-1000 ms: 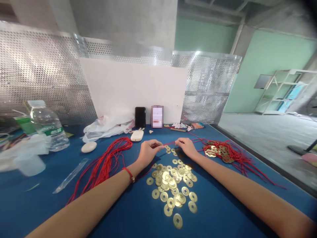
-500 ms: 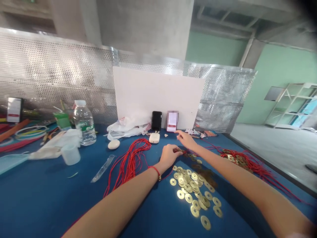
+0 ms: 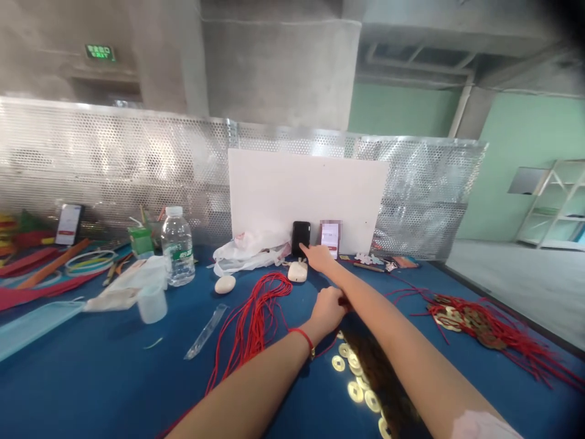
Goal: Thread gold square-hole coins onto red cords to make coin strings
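Note:
My right hand [image 3: 320, 257] reaches forward with the index finger stretched out to the dark-screened black phone [image 3: 301, 235], its tip at the lower screen. Nothing shows in that hand. My left hand [image 3: 328, 310] is closed, low over the table behind the coins; my right forearm partly covers its fingertips, so what they pinch cannot be made out. A red cord bracelet [image 3: 301, 333] circles my left wrist. Brass coins with square holes [image 3: 356, 391] lie below the hands, partly hidden by my right arm and its shadow. A bundle of red cords [image 3: 249, 323] lies left of my left hand.
A lit phone [image 3: 329, 238] leans on the white board [image 3: 306, 189]. Nearby are a white earphone case [image 3: 297, 271] and a plastic bag [image 3: 253, 251]. At left stand a water bottle [image 3: 177, 250] and a cup [image 3: 152, 303]. Red-corded coins [image 3: 484, 323] lie at right.
My right hand has moved left from in front of the lit phone to the black phone. The camera view has tilted up and turned left. My left hand stays closed.

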`<control>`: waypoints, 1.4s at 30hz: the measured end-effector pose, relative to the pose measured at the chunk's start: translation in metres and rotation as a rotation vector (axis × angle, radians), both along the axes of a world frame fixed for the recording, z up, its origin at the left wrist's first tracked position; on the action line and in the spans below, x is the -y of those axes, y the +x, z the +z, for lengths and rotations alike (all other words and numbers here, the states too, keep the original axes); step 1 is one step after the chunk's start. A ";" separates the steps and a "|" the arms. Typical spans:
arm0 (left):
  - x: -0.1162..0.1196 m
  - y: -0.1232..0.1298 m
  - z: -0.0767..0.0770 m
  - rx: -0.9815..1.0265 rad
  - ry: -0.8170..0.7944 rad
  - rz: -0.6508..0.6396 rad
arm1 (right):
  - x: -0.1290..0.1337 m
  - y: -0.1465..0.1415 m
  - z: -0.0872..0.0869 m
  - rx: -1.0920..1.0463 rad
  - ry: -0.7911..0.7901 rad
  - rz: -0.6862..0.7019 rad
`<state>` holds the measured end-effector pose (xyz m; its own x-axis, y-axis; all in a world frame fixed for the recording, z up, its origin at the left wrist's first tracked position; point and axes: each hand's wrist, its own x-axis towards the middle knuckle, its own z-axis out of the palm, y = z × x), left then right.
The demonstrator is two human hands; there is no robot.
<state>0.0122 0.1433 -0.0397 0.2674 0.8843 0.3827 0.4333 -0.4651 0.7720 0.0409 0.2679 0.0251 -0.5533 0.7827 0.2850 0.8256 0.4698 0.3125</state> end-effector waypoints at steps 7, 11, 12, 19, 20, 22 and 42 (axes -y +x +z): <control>0.003 0.000 0.004 0.032 -0.018 -0.058 | 0.028 0.007 0.012 -0.127 -0.004 0.023; 0.004 0.001 0.007 0.005 -0.028 -0.025 | 0.058 0.032 0.010 -0.205 -0.029 0.153; 0.005 0.001 0.007 -0.005 -0.022 -0.038 | 0.067 0.042 0.010 -0.243 -0.023 0.191; 0.006 -0.001 0.011 -0.001 -0.011 -0.039 | 0.148 0.114 0.014 -0.574 -0.140 0.348; 0.005 -0.001 0.011 0.009 -0.011 -0.031 | 0.161 0.120 0.013 -0.557 -0.280 0.441; 0.003 -0.002 0.011 0.059 -0.022 -0.034 | 0.184 0.128 0.009 -0.458 -0.539 0.613; -0.003 -0.005 0.012 0.350 -0.129 -0.021 | 0.204 0.129 -0.042 -0.454 -0.244 0.215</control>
<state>0.0077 0.1460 -0.0273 0.1587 0.9271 0.3397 0.1241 -0.3600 0.9246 0.1697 0.0637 -0.0166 -0.5720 0.7386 0.3568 0.7294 0.6570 -0.1905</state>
